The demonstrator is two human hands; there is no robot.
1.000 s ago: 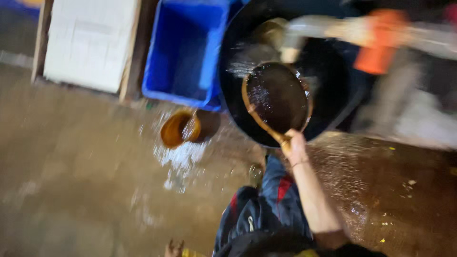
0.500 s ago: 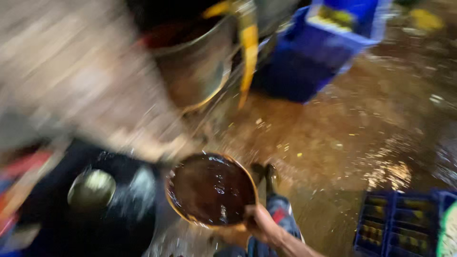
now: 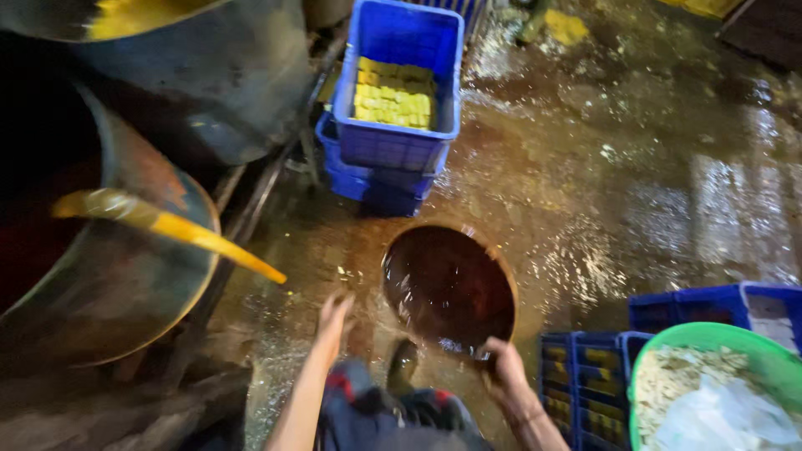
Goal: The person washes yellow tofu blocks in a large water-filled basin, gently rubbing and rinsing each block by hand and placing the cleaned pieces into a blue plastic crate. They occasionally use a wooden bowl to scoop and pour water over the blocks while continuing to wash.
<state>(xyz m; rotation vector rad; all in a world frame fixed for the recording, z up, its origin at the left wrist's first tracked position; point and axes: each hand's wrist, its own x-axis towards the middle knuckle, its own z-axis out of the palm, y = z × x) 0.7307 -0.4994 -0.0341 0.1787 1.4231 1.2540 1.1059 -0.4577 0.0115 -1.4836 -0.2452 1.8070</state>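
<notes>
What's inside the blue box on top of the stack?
The top blue crate holds rows of small yellow blocks, filling only its floor. Its near wall hides the front rows. It sits on another blue crate, whose inside is covered.

The bowl (image 3: 449, 288) has moved from the black tub to above the wet floor (image 3: 635, 167); the left hand (image 3: 332, 321) has entered view.
</notes>
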